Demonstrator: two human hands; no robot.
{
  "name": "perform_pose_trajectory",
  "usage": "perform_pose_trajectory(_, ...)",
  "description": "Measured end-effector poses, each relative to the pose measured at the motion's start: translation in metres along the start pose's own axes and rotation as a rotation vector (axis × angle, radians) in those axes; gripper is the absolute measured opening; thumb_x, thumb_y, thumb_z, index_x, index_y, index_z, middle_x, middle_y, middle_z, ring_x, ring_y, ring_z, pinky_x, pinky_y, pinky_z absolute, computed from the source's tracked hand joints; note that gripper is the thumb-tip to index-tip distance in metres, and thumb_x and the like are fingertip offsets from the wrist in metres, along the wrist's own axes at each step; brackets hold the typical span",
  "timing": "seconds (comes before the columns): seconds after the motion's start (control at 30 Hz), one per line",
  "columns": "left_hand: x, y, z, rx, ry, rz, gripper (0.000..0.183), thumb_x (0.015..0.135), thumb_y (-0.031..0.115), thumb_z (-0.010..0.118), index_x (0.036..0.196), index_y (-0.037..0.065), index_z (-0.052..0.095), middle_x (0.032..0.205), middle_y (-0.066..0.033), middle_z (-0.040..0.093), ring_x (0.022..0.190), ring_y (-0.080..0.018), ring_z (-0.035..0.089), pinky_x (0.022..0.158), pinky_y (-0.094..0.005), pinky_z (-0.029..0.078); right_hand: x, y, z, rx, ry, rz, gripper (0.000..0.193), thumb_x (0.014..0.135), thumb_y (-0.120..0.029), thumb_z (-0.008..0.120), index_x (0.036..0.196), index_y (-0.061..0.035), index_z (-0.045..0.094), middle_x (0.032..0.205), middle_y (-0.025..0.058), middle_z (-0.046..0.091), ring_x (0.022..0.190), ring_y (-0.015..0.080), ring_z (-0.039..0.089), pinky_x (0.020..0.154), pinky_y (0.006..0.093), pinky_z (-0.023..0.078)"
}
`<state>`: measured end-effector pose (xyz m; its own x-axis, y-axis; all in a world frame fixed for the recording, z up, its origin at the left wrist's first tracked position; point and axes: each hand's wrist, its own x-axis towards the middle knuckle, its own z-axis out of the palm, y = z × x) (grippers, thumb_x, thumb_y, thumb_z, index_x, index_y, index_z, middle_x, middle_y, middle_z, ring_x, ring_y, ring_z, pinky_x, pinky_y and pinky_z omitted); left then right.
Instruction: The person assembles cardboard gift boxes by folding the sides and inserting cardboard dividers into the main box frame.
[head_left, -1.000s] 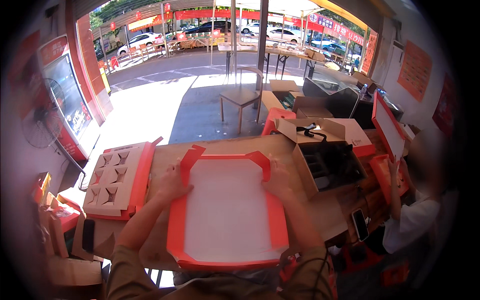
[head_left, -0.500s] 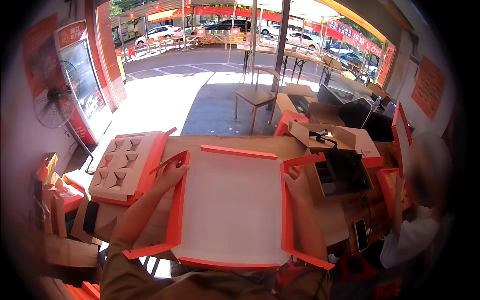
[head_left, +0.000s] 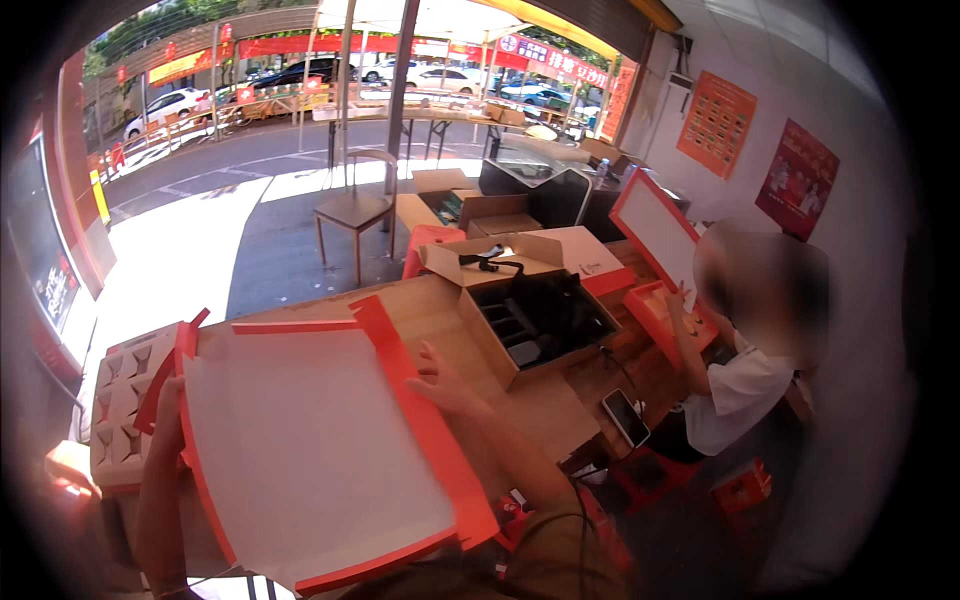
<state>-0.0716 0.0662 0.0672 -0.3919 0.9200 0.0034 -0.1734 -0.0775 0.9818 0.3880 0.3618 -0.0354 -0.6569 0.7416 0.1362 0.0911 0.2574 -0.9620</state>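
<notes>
Seen from the head camera, the person holds a large flat cardboard box blank (head_left: 310, 450), white inside with orange-red folded edges, tilted in front of the chest above a wooden table (head_left: 440, 320). The left hand (head_left: 168, 420) grips the blank's left edge, with fingers wrapped over the orange flap; how far they curl behind it cannot be told. The right hand (head_left: 440, 380) rests against the blank's right orange flap with fingers spread and loosely open, touching the outer side of that flap. To the left of the blank, partly hidden by it, lies a moulded cardboard insert tray (head_left: 120, 400) with star-shaped hollows. Just right of the right hand stands an open brown carton (head_left: 525, 310) holding dark items, and a phone (head_left: 625, 417) lies near the table's edge beyond it. Further right, a seated co-worker in a white shirt (head_left: 740, 395) holds another orange-edged lid (head_left: 655, 225) upright. A wooden chair (head_left: 355, 210) stands on the pavement beyond the table.
</notes>
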Motion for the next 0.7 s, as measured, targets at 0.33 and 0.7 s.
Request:
perform_pose_trajectory(0.33,0.005,0.004,-0.004,0.094,0.079,0.078,0.047,0.104,0.026,0.048,0.143,0.001,0.051,0.120,-0.0095,0.064,0.104,-0.0165,0.065,0.088,-0.0324,0.057,-0.174,-0.045,-0.049,0.308,0.019,0.001,0.058,0.110,-0.034,0.057,0.158,-0.0046,0.045,0.148,0.0137,0.057,0.133,0.0221,0.059,0.110,0.0389,0.049)
perform_pose_trajectory(0.7,-0.022,0.015,0.029,0.093,0.209,0.044,0.058,0.104,0.026,0.050,0.156,0.003,0.041,0.126,-0.0101,0.061,0.104,-0.0182,0.066,0.085,-0.0336,0.059,-0.217,-0.115,0.048,-0.764,0.000,-0.507,0.082,0.083,-0.041,0.086,0.153,-0.0143,0.054,0.153,0.0162,0.051,0.128,0.0360,0.060,0.110,0.0462,0.048)
